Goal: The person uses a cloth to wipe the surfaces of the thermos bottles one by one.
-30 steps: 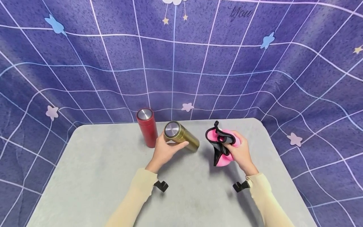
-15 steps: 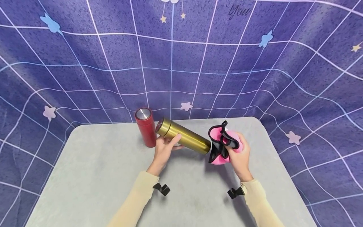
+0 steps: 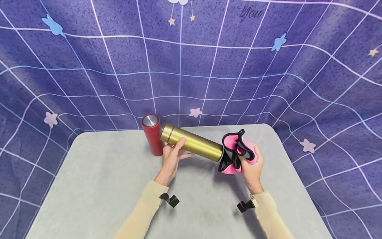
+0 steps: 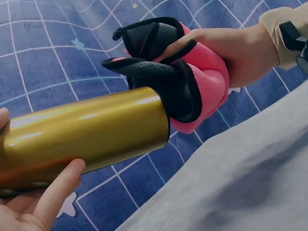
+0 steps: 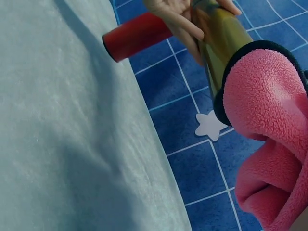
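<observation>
A gold thermos flask [image 3: 195, 142] is held tilted nearly level above the table, its lid end toward the left. My left hand [image 3: 171, 162] grips it near the lid, thumb on the near side and fingers underneath. In my right hand [image 3: 252, 169] is a bunched pink cloth with black edging [image 3: 229, 142], fleecy on its pink side in the right wrist view. The cloth's dark side touches the base end of the gold flask [image 4: 96, 130] in the left wrist view. Part of my right hand is hidden by the cloth folds.
A red thermos flask [image 3: 154, 137] with a steel lid top stands upright on the grey table [image 3: 98, 186], just left and behind the gold one. A purple-blue grid-patterned curtain [image 3: 125, 66] hangs behind the table.
My left hand has tipped the gold flask from a steeper tilt to nearly level, its base swinging right to the cloth. My right hand first moved slightly left to meet it.
</observation>
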